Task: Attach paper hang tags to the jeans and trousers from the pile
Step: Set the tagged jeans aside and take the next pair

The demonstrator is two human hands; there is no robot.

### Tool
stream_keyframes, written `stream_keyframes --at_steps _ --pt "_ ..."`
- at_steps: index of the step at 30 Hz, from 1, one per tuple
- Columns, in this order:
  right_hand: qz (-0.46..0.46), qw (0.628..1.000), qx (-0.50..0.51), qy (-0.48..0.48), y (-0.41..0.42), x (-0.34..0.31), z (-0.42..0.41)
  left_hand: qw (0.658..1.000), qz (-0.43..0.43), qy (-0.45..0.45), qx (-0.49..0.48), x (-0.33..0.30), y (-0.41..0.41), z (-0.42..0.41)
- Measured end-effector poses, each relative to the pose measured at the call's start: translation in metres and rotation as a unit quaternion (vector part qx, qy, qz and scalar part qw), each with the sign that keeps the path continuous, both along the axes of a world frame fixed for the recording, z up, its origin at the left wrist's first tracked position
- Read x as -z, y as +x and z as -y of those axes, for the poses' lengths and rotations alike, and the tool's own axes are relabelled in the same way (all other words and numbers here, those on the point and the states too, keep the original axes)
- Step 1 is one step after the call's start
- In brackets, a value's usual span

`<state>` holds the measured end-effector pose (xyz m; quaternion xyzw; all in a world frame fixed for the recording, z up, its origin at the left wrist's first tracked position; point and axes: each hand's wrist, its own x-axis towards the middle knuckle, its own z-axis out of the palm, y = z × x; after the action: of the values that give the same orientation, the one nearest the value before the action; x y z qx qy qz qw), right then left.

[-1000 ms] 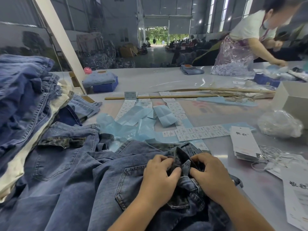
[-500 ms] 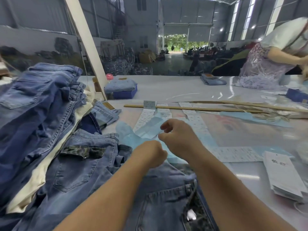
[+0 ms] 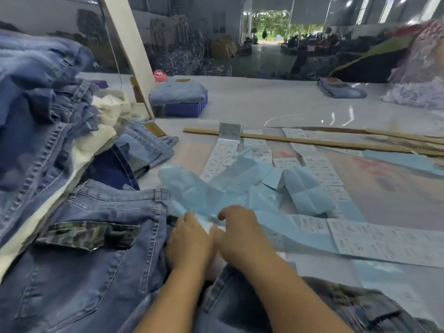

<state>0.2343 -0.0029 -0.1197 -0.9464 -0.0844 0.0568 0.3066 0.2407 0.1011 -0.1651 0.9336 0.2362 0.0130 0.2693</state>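
Blue jeans (image 3: 96, 272) with a camouflage pocket flap lie spread right in front of me, and a second pair (image 3: 240, 304) sits under my forearms. A tall pile of jeans and cream trousers (image 3: 36, 116) rises at the left. My left hand (image 3: 189, 239) and right hand (image 3: 240, 231) meet at the near edge of a light blue label sheet (image 3: 216, 195). Both pinch its edge, with a bit of white paper showing between them. The picture is blurred, so the exact grip is unclear. White printed label strips (image 3: 384, 241) lie to the right.
Long wooden sticks (image 3: 312, 141) lie across the table behind the labels. A blue crate (image 3: 187, 108) topped with folded denim stands beside a slanted white post (image 3: 129, 44). More folded jeans (image 3: 341, 91) lie far back. A person in a plastic apron (image 3: 422, 68) is at the right edge.
Both hands left the waistband of the jeans and reached forward to the blue label sheet. My view swung left, so the hang tag stack at the right dropped out of sight.
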Motion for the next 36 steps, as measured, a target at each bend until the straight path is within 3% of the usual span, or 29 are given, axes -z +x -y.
stream_keyframes --at_steps 4,10,14,19,22,25,31,36 --pt "-0.047 0.996 -0.011 -0.070 0.007 0.014 -0.007 0.992 -0.053 0.096 0.067 0.010 0.010 0.000" --pt "-0.135 0.985 0.037 -0.104 0.019 0.018 0.015 0.991 -0.037 0.089 0.090 0.009 0.006 0.000" --pt "-0.091 0.988 0.066 -0.110 0.027 0.015 0.028 0.987 0.010 0.072 0.146 0.013 0.005 0.001" --pt "-0.085 0.989 0.031 -0.113 0.022 0.021 0.026 0.971 0.059 0.077 0.219 0.019 0.007 0.005" --pt "-0.075 0.987 0.042 -0.139 0.023 0.022 0.028 0.970 0.080 0.084 0.214 0.021 0.011 0.006" --pt "-0.091 0.988 0.072 -0.107 0.025 0.025 0.030 0.971 0.091 0.078 0.205 0.022 0.012 0.007" --pt "-0.069 0.987 0.111 -0.096 0.027 0.028 0.033 0.973 0.060 0.088 0.203 0.029 0.013 0.007" --pt "-0.076 0.990 0.067 -0.095 0.024 0.031 0.025 0.964 0.083 0.066 0.245 0.031 0.015 0.007"
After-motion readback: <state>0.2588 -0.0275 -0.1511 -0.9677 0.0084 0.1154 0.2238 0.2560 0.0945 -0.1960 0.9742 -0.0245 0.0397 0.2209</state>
